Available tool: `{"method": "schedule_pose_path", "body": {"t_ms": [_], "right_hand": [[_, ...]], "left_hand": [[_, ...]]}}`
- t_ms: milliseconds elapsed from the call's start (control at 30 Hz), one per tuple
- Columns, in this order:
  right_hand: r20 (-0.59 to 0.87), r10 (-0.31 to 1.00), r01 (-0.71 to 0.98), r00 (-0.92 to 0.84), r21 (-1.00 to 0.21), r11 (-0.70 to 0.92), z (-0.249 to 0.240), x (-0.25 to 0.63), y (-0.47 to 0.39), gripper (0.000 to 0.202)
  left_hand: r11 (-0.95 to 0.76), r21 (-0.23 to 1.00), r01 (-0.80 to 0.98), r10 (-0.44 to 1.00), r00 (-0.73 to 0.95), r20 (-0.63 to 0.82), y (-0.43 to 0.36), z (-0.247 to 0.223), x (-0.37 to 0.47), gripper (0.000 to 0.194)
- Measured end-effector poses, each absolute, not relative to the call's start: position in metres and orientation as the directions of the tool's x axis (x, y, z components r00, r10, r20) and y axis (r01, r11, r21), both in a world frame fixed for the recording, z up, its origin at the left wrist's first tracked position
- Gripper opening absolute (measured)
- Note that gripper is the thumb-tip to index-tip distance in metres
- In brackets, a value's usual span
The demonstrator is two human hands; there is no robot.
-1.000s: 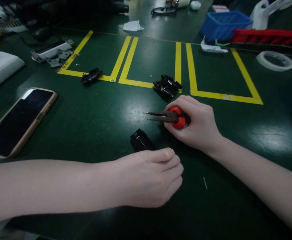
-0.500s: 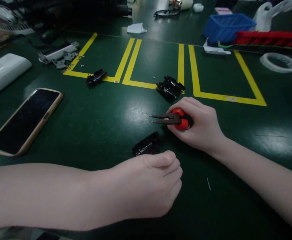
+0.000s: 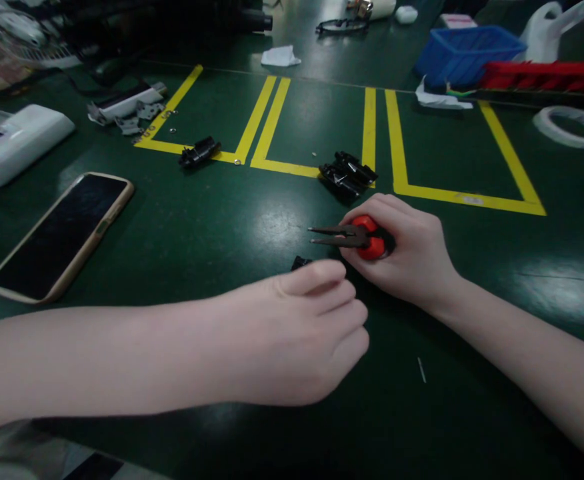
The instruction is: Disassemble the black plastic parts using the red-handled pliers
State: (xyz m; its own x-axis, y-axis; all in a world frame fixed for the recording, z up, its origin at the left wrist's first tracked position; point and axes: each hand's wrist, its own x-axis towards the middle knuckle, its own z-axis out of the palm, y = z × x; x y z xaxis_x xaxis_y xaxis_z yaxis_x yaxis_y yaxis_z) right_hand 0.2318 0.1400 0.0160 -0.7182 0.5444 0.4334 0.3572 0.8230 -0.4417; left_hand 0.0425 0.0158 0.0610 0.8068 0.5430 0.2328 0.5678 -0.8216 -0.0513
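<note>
Dark green, glossy tabletop (image 3: 212, 227) underneath. Left hand (image 3: 302, 333): fingers curled on black moulded plastic part (image 3: 301, 263), mostly hidden behind hand. Right hand (image 3: 407, 250): fingers clamped on red-handled, dark metal long-nose pliers (image 3: 355, 236), tips apart, near part; slip could scratch plastic. Thin silvery pin (image 3: 421, 370) loose near right forearm (image 3: 522, 350); careless sweep could lose it.

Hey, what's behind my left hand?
One end of a black part shows beyond your left hand; the hand covers the rest, so whether it is gripped cannot be seen.
</note>
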Motion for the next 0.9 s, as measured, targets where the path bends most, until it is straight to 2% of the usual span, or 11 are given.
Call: {"method": "schedule_pose_path", "body": {"t_ms": [133,200,367,800,900], "right_hand": [[0.445,0.575,0.359,-0.686,-0.481,0.800,0.014,0.231,0.142,0.011],[0.446,0.605,0.368,-0.659,-0.510,0.777,0.014,0.231,0.143,0.010],[0.474,0.648,0.372,-0.596,-0.553,0.746,0.013,0.233,0.146,0.015],[0.443,0.682,0.442,-0.582,-0.532,0.722,0.014,0.234,0.147,0.021],[0.439,0.690,0.444,-0.575,-0.541,0.714,0.014,0.234,0.147,0.020]], "left_hand": [[-0.804,0.142,0.578,0.595,0.770,0.231,0.038,0.075,0.025,0.022],[-0.803,0.190,0.564,0.595,0.751,0.285,0.043,0.076,0.019,0.019],[-0.816,0.132,0.563,0.572,0.751,0.329,0.044,0.077,0.014,0.015],[-0.776,0.128,0.618,0.631,0.766,0.125,0.051,0.073,0.009,0.016],[-0.773,0.136,0.620,0.635,0.761,0.133,0.051,0.071,0.008,0.015]]}}
